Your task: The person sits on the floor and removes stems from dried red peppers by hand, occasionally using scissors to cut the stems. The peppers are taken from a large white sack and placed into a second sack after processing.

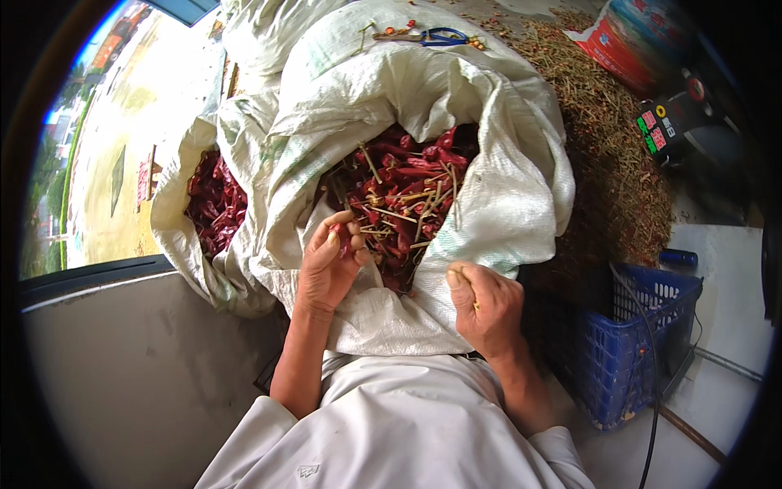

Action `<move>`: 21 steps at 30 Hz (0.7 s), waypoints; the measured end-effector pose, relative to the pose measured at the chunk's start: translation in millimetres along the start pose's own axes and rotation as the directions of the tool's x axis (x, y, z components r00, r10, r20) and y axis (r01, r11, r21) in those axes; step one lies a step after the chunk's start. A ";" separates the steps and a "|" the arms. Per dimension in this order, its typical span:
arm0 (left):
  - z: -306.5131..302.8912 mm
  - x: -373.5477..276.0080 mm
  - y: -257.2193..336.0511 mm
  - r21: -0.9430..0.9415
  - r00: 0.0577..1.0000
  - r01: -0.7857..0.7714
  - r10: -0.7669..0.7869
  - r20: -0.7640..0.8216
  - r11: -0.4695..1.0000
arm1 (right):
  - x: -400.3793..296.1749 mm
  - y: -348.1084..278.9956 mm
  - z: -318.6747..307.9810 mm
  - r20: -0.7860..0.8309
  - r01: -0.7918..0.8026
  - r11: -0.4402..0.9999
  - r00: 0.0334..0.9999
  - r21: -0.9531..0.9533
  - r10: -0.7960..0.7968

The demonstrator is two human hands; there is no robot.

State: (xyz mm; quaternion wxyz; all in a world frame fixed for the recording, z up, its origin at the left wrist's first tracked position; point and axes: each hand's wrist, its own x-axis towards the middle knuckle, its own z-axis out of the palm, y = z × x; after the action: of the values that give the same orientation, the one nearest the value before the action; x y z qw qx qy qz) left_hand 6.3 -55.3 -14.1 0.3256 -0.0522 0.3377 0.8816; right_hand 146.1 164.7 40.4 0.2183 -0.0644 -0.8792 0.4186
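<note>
Dried red chili peppers (406, 177) fill the open mouth of a large white woven sack (513, 202) before me, with loose pale stems (391, 214) lying over them. My left hand (333, 263), raised at the near left side of that mouth, has its fingers curled around a red chili pepper (346, 241) that they partly hide. Over the sack's folded right rim, my right hand (489, 305) is closed. A small yellowish bit (476, 305), possibly a stem, shows between its fingers; the rest of its grip is hidden.
Left of the large sack stands a smaller white sack (165, 202) of red chilies (217, 205). Blue-handled pliers or cutters (443, 36) lie on the sack's far side. Right are a heap of stem debris (611, 140), a blue plastic crate (602, 354) and a black cable (655, 391).
</note>
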 end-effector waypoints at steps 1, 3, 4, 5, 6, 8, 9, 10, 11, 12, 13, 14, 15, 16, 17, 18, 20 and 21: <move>-1.0 3.8 -1.3 0.066 1.000 -0.001 0.001 0.000 0.998 | -3.1 0.7 -9.0 -0.017 -0.020 0.998 1.000 -0.053 0.019; 1.8 15.3 -2.3 0.201 1.000 -0.008 0.007 0.005 0.980 | -9.8 3.5 -25.5 -0.058 -0.063 0.986 0.997 -0.155 0.055; 8.7 23.8 -3.4 0.269 1.000 0.001 0.004 -0.014 0.963 | -15.6 8.6 -33.0 -0.056 -0.115 0.969 0.993 -0.218 0.105; 17.6 33.8 -5.4 0.435 0.999 -0.023 0.034 -0.017 0.900 | -20.0 13.3 -39.2 -0.068 -0.162 0.942 0.987 -0.292 0.149; 31.2 45.0 -7.5 0.584 0.998 -0.046 0.065 -0.011 0.811 | -24.5 18.2 -43.8 -0.083 -0.209 0.907 0.978 -0.367 0.192; 61.8 65.5 -6.0 0.872 0.995 0.006 0.086 -0.055 0.489 | -39.5 34.1 -51.0 -0.073 -0.340 0.811 0.934 -0.476 0.349; 38.2 89.6 -16.9 0.901 0.892 -0.403 0.291 0.346 0.163 | -40.5 34.0 -54.6 -0.059 -0.399 0.732 0.895 -0.553 0.443; 50.7 102.4 -15.1 0.898 0.840 -0.407 0.319 0.440 -0.167 | -40.6 33.7 -57.6 -0.059 -0.451 0.638 0.841 -0.623 0.537; 62.5 111.9 -13.5 0.803 0.785 -0.356 0.314 0.535 -0.479 | -41.3 34.3 -60.7 -0.066 -0.488 0.536 0.778 -0.689 0.624; 63.0 122.7 -10.0 0.778 0.828 -0.273 0.273 0.489 -0.566 | -45.1 40.2 -61.9 -0.055 -0.537 0.519 0.728 -0.665 0.683; 59.7 132.6 -7.4 0.737 0.869 -0.190 0.238 0.433 -0.649 | -46.5 41.3 -60.9 -0.084 -0.460 0.529 0.805 -0.713 0.587; 55.4 137.1 -4.5 0.681 0.905 -0.107 0.213 0.368 -0.725 | -47.1 41.9 -60.0 -0.102 -0.380 0.529 0.872 -0.759 0.480; 51.7 138.5 -2.2 0.655 0.907 -0.122 0.184 0.379 -0.745 | -44.6 40.4 -60.1 -0.115 -0.304 0.514 0.923 -0.802 0.367; 47.8 138.0 1.5 0.629 0.909 -0.135 0.157 0.386 -0.765 | -40.7 38.3 -60.5 -0.101 -0.269 0.581 0.947 -0.768 0.305; 44.1 136.2 5.4 0.604 0.911 -0.144 0.134 0.390 -0.784 | -35.9 34.6 -60.5 -0.087 -0.225 0.646 0.967 -0.729 0.238; 45.3 130.8 6.9 0.624 0.932 -0.139 0.112 0.346 -0.769 | -29.3 29.9 -59.6 -0.083 -0.180 0.702 0.982 -0.689 0.171; 48.0 115.6 13.0 0.711 0.928 -0.145 0.155 0.340 -0.688 | -19.6 21.7 -49.1 -0.140 -0.105 0.827 0.990 -0.552 0.032; 47.8 105.3 17.5 0.750 0.927 -0.145 0.178 0.332 -0.645 | -16.3 18.9 -41.6 -0.148 -0.055 0.873 0.989 -0.484 -0.020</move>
State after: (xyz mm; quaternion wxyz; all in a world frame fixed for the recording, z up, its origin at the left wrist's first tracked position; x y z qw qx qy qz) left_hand -80.7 21.7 -0.5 0.0115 0.3233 0.9368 0.1336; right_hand 177.6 201.4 43.6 0.2558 -0.1560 -0.9369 0.1801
